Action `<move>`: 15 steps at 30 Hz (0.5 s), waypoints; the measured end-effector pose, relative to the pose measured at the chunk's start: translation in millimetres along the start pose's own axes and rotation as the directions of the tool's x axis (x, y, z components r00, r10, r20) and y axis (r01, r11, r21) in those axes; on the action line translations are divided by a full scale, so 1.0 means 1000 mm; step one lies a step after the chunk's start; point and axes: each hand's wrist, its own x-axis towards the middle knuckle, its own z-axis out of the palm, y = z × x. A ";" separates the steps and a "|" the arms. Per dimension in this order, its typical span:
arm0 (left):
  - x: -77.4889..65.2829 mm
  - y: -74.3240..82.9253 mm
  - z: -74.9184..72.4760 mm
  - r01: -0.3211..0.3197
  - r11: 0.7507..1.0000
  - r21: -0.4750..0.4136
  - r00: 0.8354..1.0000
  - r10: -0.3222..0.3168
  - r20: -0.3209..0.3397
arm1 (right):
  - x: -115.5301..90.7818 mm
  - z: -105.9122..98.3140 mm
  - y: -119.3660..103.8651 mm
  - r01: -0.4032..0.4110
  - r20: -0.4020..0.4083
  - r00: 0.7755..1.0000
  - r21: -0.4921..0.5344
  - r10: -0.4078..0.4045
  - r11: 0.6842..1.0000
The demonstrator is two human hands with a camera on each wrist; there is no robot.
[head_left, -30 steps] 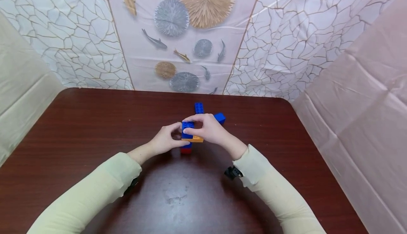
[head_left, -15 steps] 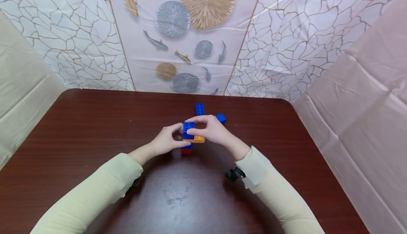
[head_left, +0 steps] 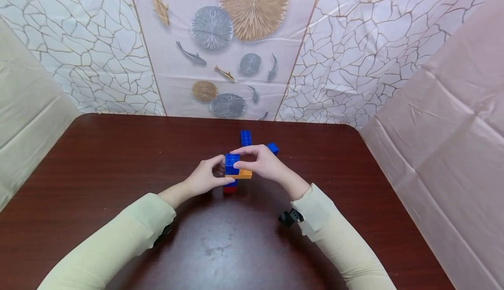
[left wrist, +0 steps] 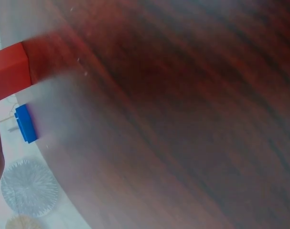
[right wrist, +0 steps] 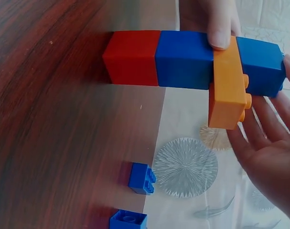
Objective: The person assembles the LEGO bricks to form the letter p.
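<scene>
A tower of toy building bricks stands upright on the table: a red brick (right wrist: 131,58) at the bottom, a blue brick (right wrist: 184,59) above it, a longer orange brick (right wrist: 228,81) jutting out to the right, and a blue top brick (head_left: 232,164). My left hand (head_left: 201,177) grips the tower from the left, thumb on the near side where orange meets the blue below, its other fingers partly hidden behind. From the right, my right hand (head_left: 263,162) holds the blue top brick, thumb at its near edge and index finger at the far top edge.
Behind the hands, a blue studded brick (head_left: 246,138) lies on the dark wooden table (head_left: 118,158). Another blue brick (head_left: 272,148) sits beyond my right hand. Patterned cloth (head_left: 252,84) hangs at the table's far edge.
My right hand's thumb and index finger have shifted slightly right across the blue top brick, showing more of it. The left hand keeps its grip, and the tower stays in place.
</scene>
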 end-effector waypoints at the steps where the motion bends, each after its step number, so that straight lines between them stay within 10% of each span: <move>1: 0.000 0.000 0.001 0.003 1.000 0.000 1.000 -0.003 -0.003 | 0.000 0.000 0.000 0.009 0.000 1.000 -0.009 -0.009 1.000; 15: -0.004 0.006 -0.003 0.008 0.997 0.071 1.000 -0.010 0.022 | -0.002 -0.002 0.004 0.023 -0.067 0.998 0.037 -0.020 0.999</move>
